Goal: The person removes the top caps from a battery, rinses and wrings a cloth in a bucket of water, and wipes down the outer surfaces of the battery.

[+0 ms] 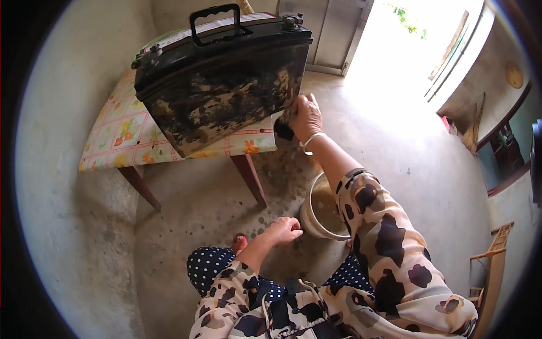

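Observation:
A large black battery (220,85) with a carrying handle (217,22) and a metal terminal at each top end stands on the table. Brown dirt streaks its side. My right hand (306,117), a pale bangle on its wrist, is at the battery's right edge with fingers closed. A dark, limp piece that looks like a cloth (284,129) hangs below those fingers. My left hand (282,230) is low over the floor, its fingers curled together and nothing seen in them. Just right of it stands a pale bucket (308,217) holding murky liquid.
The table (107,152) wears a flowered cover and touches the left wall. Wet spots mark the concrete floor (209,226). A bright doorway (395,62) opens at the back right. Along the right side are a broom (472,133) and a wooden, rack-like piece (497,243).

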{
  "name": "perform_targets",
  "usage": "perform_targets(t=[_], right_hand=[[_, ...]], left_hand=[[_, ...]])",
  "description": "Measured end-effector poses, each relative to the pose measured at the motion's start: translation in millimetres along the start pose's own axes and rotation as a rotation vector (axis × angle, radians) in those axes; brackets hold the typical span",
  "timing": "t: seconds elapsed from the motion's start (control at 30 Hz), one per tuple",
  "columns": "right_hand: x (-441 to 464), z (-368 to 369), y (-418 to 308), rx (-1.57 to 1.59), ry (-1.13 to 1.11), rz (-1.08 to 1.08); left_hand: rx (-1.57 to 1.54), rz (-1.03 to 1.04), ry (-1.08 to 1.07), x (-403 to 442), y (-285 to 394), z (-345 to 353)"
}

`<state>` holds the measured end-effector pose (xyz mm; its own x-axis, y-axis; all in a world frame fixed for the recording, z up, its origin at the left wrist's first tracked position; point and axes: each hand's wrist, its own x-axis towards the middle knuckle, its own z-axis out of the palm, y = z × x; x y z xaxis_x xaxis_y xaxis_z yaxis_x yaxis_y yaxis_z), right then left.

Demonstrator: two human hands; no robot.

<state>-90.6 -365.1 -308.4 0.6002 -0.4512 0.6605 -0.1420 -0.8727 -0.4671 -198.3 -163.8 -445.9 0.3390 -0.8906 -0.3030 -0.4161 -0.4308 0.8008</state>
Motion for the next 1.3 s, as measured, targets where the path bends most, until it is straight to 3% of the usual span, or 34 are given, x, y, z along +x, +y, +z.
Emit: perform_targets(t=[0.1, 0.13, 0.17, 0.3, 0.4, 0.43, 0.5, 0.53, 0.6, 0.83, 1.0, 1.1, 1.3], right_hand=[[8.2, -4.4, 33.5, -0.085, -0.433, 0.177], [18.6, -16.8, 38.1, 0.016, -0.713, 0.361], [20.2, -27.0, 40.9, 0.160, -0.709, 0.524], [26.5, -44.0, 44.3, 0.964, -0.281, 0.738], [40.8, -75.4, -23.3, 1.326, -0.085, 0.513], [44.0, -76.4, -43.5, 1.325, -0.085, 0.518], [49.1, -70.2, -64.7, 1.171, -0.086, 0.066], [46.3, -65.3, -64.1, 1.171, -0.094, 0.069], [40.2, -50.5, -59.6, 0.301, 0.304, -0.317], [6.7, -22.9, -39.6, 0.300, 0.082, -0.154], [50.1, -47.6, -77.0, 0.334, 0.255, -0.358], [57.0, -46.0, -85.5, 0.298, 0.321, -0.292], [2.2, -9.7, -37.2, 0.286, 0.216, 0.048]], left_hand=[[0.008, -0.011, 0.022, -4.1, -5.7, -2.3], [-0.004, -0.022, 0.036, -5.7, -7.7, -2.0], [-0.006, -0.023, 0.039, -6.6, -9.5, -2.2], [-0.011, 0.023, 0.058, -9.4, -9.4, -3.1], [-0.003, 0.010, 0.033, -9.9, -2.1, -5.5], [-0.007, -0.014, 0.007, -9.4, -0.5, -5.9], [0.019, 0.005, 0.024, -8.5, -0.4, -6.1], [0.046, 0.026, 0.044, -8.9, -0.9, -4.7], [0.034, 0.023, 0.047, -8.2, -2.1, -4.6], [0.058, 0.061, 0.025, -4.9, -2.3, -5.3], [0.027, 0.046, 0.048, -10.6, -1.1, -4.1], [0.005, 0.060, 0.053, -6.8, -3.2, -2.9], [0.029, 0.051, 0.057, -8.3, 2.9, -4.3]])
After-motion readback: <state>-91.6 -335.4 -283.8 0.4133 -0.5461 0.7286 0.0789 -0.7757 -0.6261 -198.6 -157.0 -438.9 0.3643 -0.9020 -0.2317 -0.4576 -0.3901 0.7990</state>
